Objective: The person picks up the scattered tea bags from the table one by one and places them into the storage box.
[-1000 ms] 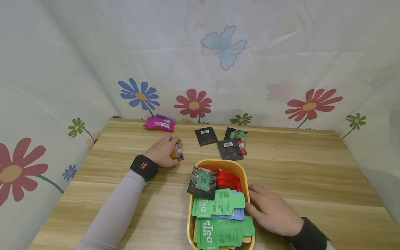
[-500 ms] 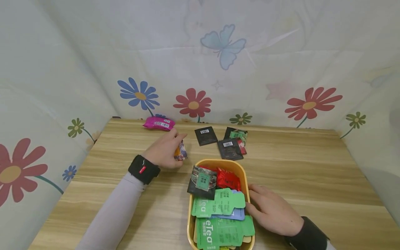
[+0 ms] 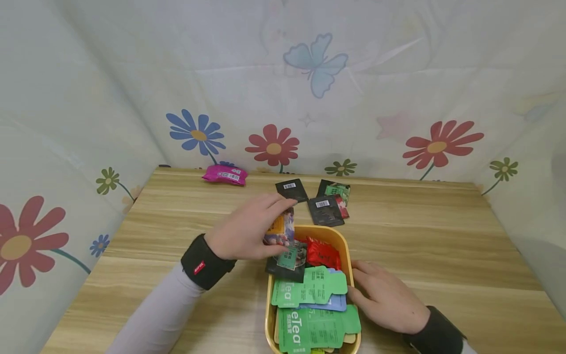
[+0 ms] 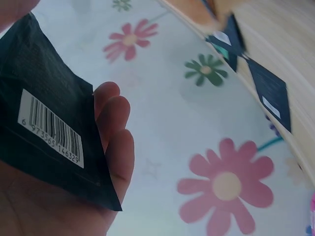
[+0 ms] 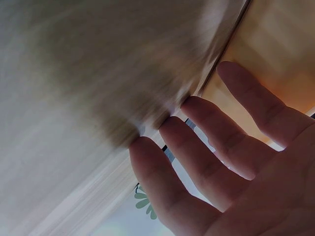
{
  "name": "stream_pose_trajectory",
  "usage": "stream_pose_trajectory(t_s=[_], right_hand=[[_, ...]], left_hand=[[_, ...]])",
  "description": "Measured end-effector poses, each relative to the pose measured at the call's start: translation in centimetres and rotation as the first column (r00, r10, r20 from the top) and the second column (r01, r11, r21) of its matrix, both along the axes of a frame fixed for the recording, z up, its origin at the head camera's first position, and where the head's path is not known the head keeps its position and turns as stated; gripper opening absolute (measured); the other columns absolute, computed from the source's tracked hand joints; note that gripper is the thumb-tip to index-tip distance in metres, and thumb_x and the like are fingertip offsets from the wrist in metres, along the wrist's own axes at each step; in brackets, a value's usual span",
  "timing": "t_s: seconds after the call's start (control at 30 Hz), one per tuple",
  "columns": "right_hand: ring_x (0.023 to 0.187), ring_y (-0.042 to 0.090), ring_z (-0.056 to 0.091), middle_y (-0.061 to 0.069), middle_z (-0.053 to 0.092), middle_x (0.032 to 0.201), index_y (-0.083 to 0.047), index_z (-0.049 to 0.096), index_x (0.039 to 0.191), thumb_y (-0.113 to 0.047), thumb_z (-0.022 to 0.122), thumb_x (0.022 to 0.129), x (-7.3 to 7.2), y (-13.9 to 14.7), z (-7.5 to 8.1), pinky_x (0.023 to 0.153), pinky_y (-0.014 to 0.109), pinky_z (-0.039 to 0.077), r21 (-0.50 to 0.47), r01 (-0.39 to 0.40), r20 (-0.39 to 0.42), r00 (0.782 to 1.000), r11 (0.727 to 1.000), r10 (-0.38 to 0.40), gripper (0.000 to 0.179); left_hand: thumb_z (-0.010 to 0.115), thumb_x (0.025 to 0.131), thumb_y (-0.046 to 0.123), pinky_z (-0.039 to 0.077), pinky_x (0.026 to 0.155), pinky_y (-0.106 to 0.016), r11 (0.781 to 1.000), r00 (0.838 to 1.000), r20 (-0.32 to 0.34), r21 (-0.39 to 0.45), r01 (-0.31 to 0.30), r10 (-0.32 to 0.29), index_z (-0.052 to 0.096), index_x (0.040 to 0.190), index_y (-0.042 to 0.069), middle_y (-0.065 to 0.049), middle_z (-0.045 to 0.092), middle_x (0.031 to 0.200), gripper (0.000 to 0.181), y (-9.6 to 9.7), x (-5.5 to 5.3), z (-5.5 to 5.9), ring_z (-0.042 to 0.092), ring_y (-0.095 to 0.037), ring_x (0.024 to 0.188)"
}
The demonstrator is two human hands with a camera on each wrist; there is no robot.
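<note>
My left hand (image 3: pixel 247 227) holds a flat tea sachet (image 3: pixel 281 227) by its edges, over the far left corner of the yellow basket (image 3: pixel 344 241). The sachet's front is orange and purple; its dark back with a white barcode shows in the left wrist view, where the fingers (image 4: pixel 120 155) curl along one edge. Below it a black sachet with a green label (image 3: pixel 287 270) lies on the basket's contents, partly covered. My right hand (image 3: pixel 389 300) rests on the table, fingers loosely extended, touching the basket's right wall.
Inside the basket lie a red packet (image 3: pixel 325 254) and green cartons (image 3: pixel 314 329). Beyond it are a black sachet (image 3: pixel 286 189), another black sachet (image 3: pixel 325 212) overlapping others, and a magenta packet (image 3: pixel 224 174) at the far left. A flowered curtain (image 3: pixel 353 118) stands behind the table.
My left hand has picked the sachet up from the table and carried it right, to above the basket's far left corner. The right hand and the basket stay in place.
</note>
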State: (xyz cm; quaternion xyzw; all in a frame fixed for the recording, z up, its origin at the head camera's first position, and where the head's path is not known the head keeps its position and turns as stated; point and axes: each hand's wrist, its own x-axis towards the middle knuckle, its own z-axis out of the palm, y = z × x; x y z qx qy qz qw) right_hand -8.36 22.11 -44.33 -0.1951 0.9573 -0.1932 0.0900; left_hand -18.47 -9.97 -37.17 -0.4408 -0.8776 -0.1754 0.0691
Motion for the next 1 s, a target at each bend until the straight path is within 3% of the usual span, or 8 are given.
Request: stream_pose_trajectory(t_s=[0.17,0.47,0.57,0.67,0.73,0.8,0.9,1.0], right_hand=[[0.119,0.014,0.054,-0.007,0.059,0.131,-0.018,0.066,0.131,-0.046,0.051,0.097,0.0,0.1,0.0,0.1,0.047,0.046,0.002,-0.002,-0.001,1.0,1.0,0.002,0.047],[0.12,0.016,0.054,-0.006,0.059,0.132,-0.018,0.066,0.132,-0.05,0.05,0.097,-0.1,0.1,0.1,0.1,0.049,0.046,-0.007,-0.006,0.011,1.0,1.0,0.006,0.05],[0.12,0.015,0.054,-0.007,0.059,0.131,-0.018,0.066,0.132,-0.05,0.049,0.098,-0.1,0.2,0.1,0.1,0.048,0.046,-0.011,-0.01,0.006,1.0,1.0,0.01,0.05],[0.12,0.014,0.054,-0.008,0.059,0.131,-0.018,0.067,0.131,-0.05,0.049,0.098,-0.1,0.1,0.1,0.1,0.048,0.046,-0.015,-0.01,0.005,1.0,1.0,0.01,0.049],[0.121,0.015,0.054,-0.007,0.059,0.132,-0.018,0.067,0.131,-0.051,0.049,0.098,-0.1,0.1,0.2,0.1,0.048,0.046,-0.016,-0.007,0.008,1.0,1.0,0.007,0.05],[0.124,0.017,0.054,-0.005,0.059,0.134,-0.018,0.066,0.132,-0.051,0.048,0.098,-0.1,0.1,0.2,0.101,0.049,0.045,-0.013,0.0,0.018,1.0,1.0,0.0,0.051],[0.126,0.02,0.053,-0.004,0.058,0.137,-0.018,0.066,0.133,-0.052,0.048,0.098,-0.1,0.0,0.3,0.103,0.05,0.044,-0.01,0.007,0.032,0.999,1.0,-0.006,0.052],[0.127,0.021,0.052,-0.003,0.058,0.138,-0.018,0.065,0.134,-0.052,0.048,0.098,0.0,0.0,0.3,0.103,0.051,0.044,-0.009,0.009,0.043,0.999,1.0,-0.009,0.053]], left_hand=[[0.07,0.079,0.06,0.042,0.101,-0.027,0.995,0.996,-0.002,0.043,0.085,-0.085,0.054,0.134,0.014,0.006,0.054,0.126,0.074,0.8,1.2,0.4,0.045,-0.008,0.113],[0.062,0.083,0.065,0.04,0.103,-0.024,0.985,0.986,0.0,0.057,0.165,-0.166,0.056,0.134,0.014,0.006,0.055,0.129,0.073,2.0,2.5,0.3,0.045,-0.005,0.116],[0.061,0.08,0.07,0.037,0.107,-0.026,0.983,0.984,-0.003,0.036,0.178,-0.178,0.053,0.141,0.016,0.004,0.052,0.139,0.082,2.3,2.8,0.1,0.044,-0.008,0.123],[0.058,0.074,0.079,0.029,0.115,-0.037,0.985,0.985,-0.001,-0.002,0.172,-0.172,0.038,0.155,0.02,0.0,0.033,0.16,0.101,2.4,3.0,-0.1,0.033,-0.017,0.142],[0.058,0.07,0.083,0.021,0.118,-0.045,0.987,0.987,0.009,-0.01,0.158,-0.158,0.027,0.16,0.025,0.002,0.014,0.167,0.112,2.2,2.9,-0.2,0.016,-0.023,0.151],[0.058,0.068,0.084,0.015,0.119,-0.049,0.99,0.99,0.011,0.0,0.138,-0.138,0.021,0.162,0.026,0.003,0.005,0.168,0.116,1.9,2.4,-0.2,0.005,-0.024,0.153],[0.061,0.068,0.082,0.014,0.119,-0.05,0.994,0.995,-0.02,0.035,0.103,-0.102,0.025,0.161,0.022,0.001,0.008,0.168,0.117,1.1,1.3,-0.2,0.005,-0.023,0.153],[0.059,0.07,0.083,0.018,0.118,-0.049,0.999,0.998,-0.055,0.045,0.031,-0.028,0.029,0.159,0.017,-0.003,0.014,0.167,0.115,0.0,-0.3,-0.4,0.011,-0.025,0.153]])
